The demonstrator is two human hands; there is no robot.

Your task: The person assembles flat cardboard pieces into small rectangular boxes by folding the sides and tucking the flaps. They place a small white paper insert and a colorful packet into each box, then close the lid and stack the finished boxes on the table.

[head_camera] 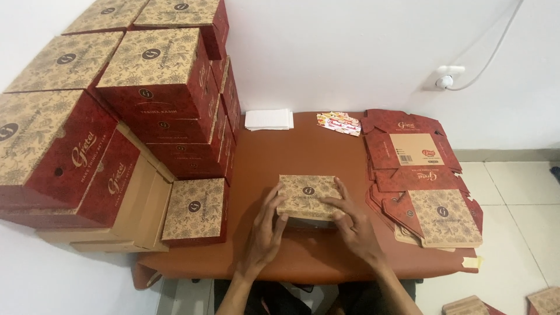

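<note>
Resting between both hands [309, 224]: box [308, 195]

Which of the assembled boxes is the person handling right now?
The small box at the table's centre, touched by both hands; the others sit stacked at the left.

Stacked boxes [151, 87], flat cartons [417, 169], perhaps napkins [269, 119].

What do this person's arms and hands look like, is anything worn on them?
Both are bare. The left hand and the right hand show no gloves, and I can make out no rings, watch or bracelet. The forearms run bare down to the lower edge of the picture, with no sleeve in sight. The fingers are long and slim.
</note>
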